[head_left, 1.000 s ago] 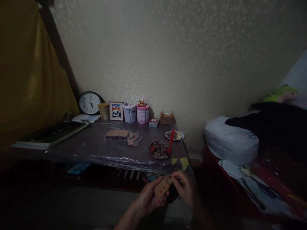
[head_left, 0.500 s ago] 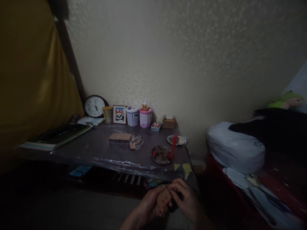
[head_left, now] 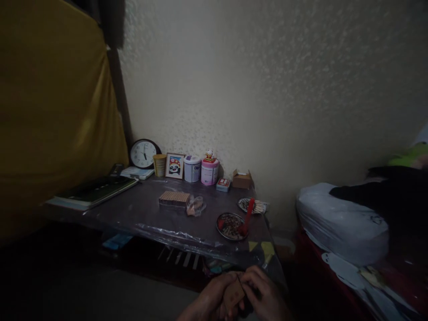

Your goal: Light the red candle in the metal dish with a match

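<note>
At the bottom edge of the view my left hand [head_left: 211, 299] and my right hand [head_left: 264, 296] meet around a small tan cardboard box [head_left: 233, 293]. The left hand grips the box from below and behind. My right hand's fingers pinch its upper right end. The box is tilted and partly covered by my fingers. Both hands are below and in front of the plastic-covered low table [head_left: 140, 211], near its front right corner. The room is dim and fine detail of the box is hard to make out.
On the table: a round metal dish with a red tool [head_left: 231, 225], a second dish [head_left: 250, 205], a stack of sticks [head_left: 174, 198], a clock [head_left: 143, 153], tins [head_left: 209, 171], a framed picture [head_left: 174, 165], books [head_left: 93, 191]. A white bag [head_left: 341, 223] lies on the red surface at the right.
The view has tilted up and to the right, so the table and my hands sit lower in the picture. My hands have stayed closed around the small box, now closer together.
</note>
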A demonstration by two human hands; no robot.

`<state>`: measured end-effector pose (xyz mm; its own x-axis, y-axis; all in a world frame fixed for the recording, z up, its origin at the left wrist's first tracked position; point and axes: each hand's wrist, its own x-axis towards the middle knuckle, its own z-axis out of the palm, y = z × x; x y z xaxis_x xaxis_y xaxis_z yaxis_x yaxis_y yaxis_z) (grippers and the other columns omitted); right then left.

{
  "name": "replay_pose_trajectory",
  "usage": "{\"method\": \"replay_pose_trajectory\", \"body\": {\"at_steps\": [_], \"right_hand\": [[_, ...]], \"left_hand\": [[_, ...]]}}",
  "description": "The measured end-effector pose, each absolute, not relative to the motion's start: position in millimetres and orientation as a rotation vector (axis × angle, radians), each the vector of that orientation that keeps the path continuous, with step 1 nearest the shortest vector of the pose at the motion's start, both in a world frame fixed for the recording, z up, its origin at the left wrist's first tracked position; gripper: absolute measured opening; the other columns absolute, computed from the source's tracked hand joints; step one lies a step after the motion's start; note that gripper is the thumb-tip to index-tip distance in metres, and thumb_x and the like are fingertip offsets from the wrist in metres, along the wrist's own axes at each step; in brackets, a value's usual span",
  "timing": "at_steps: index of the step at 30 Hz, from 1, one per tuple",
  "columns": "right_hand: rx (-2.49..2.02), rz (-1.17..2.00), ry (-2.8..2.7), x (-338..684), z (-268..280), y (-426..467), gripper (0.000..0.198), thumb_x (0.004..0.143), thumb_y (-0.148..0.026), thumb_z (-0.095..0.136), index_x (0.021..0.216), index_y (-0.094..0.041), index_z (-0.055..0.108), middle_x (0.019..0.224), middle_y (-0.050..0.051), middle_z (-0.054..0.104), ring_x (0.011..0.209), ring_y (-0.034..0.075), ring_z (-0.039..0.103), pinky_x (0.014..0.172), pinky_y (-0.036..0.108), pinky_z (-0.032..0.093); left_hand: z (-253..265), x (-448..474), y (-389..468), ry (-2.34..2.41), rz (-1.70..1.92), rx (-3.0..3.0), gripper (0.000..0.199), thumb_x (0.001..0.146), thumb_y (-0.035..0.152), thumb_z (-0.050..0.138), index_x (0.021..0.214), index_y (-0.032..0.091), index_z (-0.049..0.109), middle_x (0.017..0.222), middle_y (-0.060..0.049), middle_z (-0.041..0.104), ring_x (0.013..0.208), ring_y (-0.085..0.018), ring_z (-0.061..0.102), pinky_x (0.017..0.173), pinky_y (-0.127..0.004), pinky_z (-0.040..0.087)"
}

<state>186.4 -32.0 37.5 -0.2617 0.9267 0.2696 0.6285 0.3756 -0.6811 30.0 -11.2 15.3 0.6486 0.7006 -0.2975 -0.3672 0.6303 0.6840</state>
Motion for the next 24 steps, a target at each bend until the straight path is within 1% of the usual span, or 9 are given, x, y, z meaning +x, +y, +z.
{"method": "replay_pose_trajectory", "body": {"at_steps": [3, 6, 8, 11, 15, 19, 24], "right_hand": [[-1.351, 0.608, -2.039, 186.3, 40.6, -33.1, 0.017, 0.086, -0.022, 0.046, 0.082, -0.023, 0.063, 0.087, 0.003, 0.059, 0.081, 0.014, 0.061, 0.074, 0.023, 0.047], [-1.343, 0.608, -2.082, 186.7, 42.7, -33.6, 0.021, 0.086, -0.02, 0.044, 0.086, -0.024, 0.064, 0.089, 0.004, 0.06, 0.085, 0.015, 0.062, 0.077, 0.024, 0.048], [-1.33, 0.593, -2.106, 187.6, 42.2, -32.7, 0.021, 0.085, -0.019, 0.044, 0.083, -0.024, 0.064, 0.088, 0.003, 0.061, 0.084, 0.015, 0.062, 0.076, 0.024, 0.048], [-1.306, 0.563, -2.119, 190.3, 38.2, -29.4, 0.019, 0.084, -0.019, 0.046, 0.075, -0.024, 0.062, 0.085, 0.003, 0.061, 0.082, 0.015, 0.062, 0.074, 0.023, 0.048], [-1.266, 0.517, -2.142, 194.4, 31.9, -24.9, 0.016, 0.083, -0.019, 0.049, 0.073, -0.023, 0.06, 0.083, 0.002, 0.061, 0.081, 0.015, 0.062, 0.074, 0.022, 0.049], [-1.246, 0.5, -2.176, 195.6, 31.6, -23.6, 0.017, 0.085, -0.02, 0.047, 0.073, -0.023, 0.059, 0.082, 0.001, 0.061, 0.079, 0.014, 0.063, 0.072, 0.021, 0.048], [-1.256, 0.46, -2.206, 194.8, 35.3, -24.9, 0.017, 0.084, -0.018, 0.047, 0.071, -0.023, 0.057, 0.08, 0.001, 0.06, 0.079, 0.014, 0.062, 0.072, 0.021, 0.048]], "left_hand": [[16.4, 30.4, -11.9, 0.594, 0.651, 0.615, 0.042, 0.084, 0.043, 0.041, 0.076, 0.009, 0.065, 0.047, -0.003, 0.06, 0.027, -0.007, 0.045, 0.028, -0.017, 0.028], [12.3, 31.6, -11.0, 0.533, 0.711, 0.647, 0.037, 0.084, 0.042, 0.045, 0.076, 0.012, 0.065, 0.047, -0.002, 0.058, 0.032, -0.008, 0.046, 0.034, -0.018, 0.031], [9.1, 32.2, -9.6, 0.502, 0.732, 0.678, 0.032, 0.082, 0.042, 0.051, 0.08, 0.013, 0.065, 0.048, -0.002, 0.058, 0.037, -0.01, 0.049, 0.039, -0.02, 0.035], [5.1, 32.2, -7.1, 0.457, 0.754, 0.71, 0.028, 0.077, 0.04, 0.058, 0.086, 0.015, 0.065, 0.056, -0.004, 0.062, 0.047, -0.013, 0.054, 0.046, -0.022, 0.039], [-1.5, 32.2, -4.0, 0.434, 0.781, 0.742, 0.027, 0.076, 0.04, 0.057, 0.088, 0.017, 0.065, 0.066, -0.006, 0.065, 0.05, -0.014, 0.055, 0.048, -0.023, 0.039], [-10.7, 35.3, 0.3, 0.397, 0.807, 0.754, 0.034, 0.074, 0.038, 0.056, 0.096, 0.012, 0.064, 0.075, -0.008, 0.066, 0.05, -0.012, 0.055, 0.05, -0.023, 0.039], [-20.2, 38.1, 5.6, 0.411, 0.836, 0.747, 0.045, 0.07, 0.043, 0.06, 0.1, 0.009, 0.061, 0.067, -0.008, 0.063, 0.052, -0.014, 0.056, 0.051, -0.024, 0.039]]}}
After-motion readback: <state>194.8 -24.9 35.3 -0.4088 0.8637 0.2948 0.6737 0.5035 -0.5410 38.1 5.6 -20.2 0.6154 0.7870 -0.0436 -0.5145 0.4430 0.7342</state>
